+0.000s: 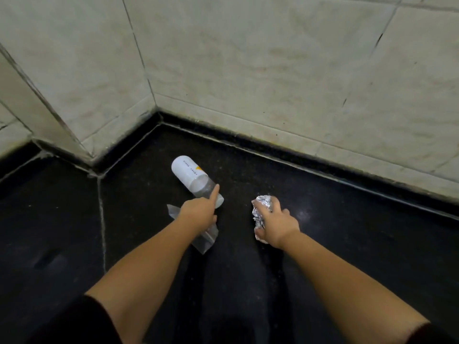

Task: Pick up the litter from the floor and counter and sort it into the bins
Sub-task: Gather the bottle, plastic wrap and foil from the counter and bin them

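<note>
Head view: white-labelled bottle (192, 178), print illegible, near left hand (198, 211).

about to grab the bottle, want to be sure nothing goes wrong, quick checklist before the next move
1. Right hand has a firm hold on the crumpled foil ball: ok, fingers wrap over it.
2. Left hand is free for the bottle: not ok, it already holds a clear plastic wrapper, only the index finger is extended.
3. White plastic bottle within reach: ok, the fingertip is at its clear neck end.
4. Bottle stable: ok, it lies on its side on the dark floor.
5. Bottle closed: cannot tell, its cap end is partly hidden.
6. Bins nearby: cannot tell, none in view.
</note>
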Demonstrator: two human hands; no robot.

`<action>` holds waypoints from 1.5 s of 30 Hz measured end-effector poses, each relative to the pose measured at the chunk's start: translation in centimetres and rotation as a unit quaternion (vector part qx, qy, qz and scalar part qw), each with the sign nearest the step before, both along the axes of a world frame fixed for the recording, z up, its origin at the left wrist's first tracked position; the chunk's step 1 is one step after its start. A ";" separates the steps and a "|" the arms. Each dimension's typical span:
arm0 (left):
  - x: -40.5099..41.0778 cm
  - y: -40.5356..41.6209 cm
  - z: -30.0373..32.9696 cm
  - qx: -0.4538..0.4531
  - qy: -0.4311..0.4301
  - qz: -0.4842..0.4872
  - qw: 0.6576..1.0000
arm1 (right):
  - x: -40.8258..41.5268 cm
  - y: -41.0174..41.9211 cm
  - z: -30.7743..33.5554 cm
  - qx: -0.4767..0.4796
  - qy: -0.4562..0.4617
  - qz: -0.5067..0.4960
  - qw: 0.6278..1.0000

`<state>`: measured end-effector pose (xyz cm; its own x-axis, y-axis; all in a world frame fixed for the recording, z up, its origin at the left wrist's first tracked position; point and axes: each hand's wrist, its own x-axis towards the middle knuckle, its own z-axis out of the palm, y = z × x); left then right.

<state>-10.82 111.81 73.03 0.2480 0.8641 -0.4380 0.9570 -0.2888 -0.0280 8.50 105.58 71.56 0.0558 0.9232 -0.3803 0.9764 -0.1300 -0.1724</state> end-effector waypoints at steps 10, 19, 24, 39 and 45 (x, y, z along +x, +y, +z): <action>0.3 2.3 -2.2 0.011 0.034 -0.092 0.995 | -0.8 0.7 -0.4 0.011 0.006 -0.029 1.000; -2.5 -2.7 2.0 0.029 0.018 0.012 0.999 | -0.4 -1.4 2.0 0.043 -0.002 0.041 0.998; -3.4 -11.1 4.7 0.092 -0.026 0.119 0.988 | -1.0 -5.1 4.6 0.097 0.015 0.120 0.988; -7.3 -55.6 2.5 0.108 -0.105 0.518 0.842 | -11.4 -30.9 5.8 0.108 0.035 0.453 0.884; -7.6 -75.8 1.0 0.105 -0.099 0.633 0.761 | -17.8 -47.2 4.3 0.071 0.059 0.560 0.824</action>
<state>-18.44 35.97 74.04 -0.7982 0.5108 -0.3193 0.4559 0.8587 0.2340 -9.28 58.39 75.86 -0.8903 0.4068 -0.2048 0.4460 0.8698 -0.2110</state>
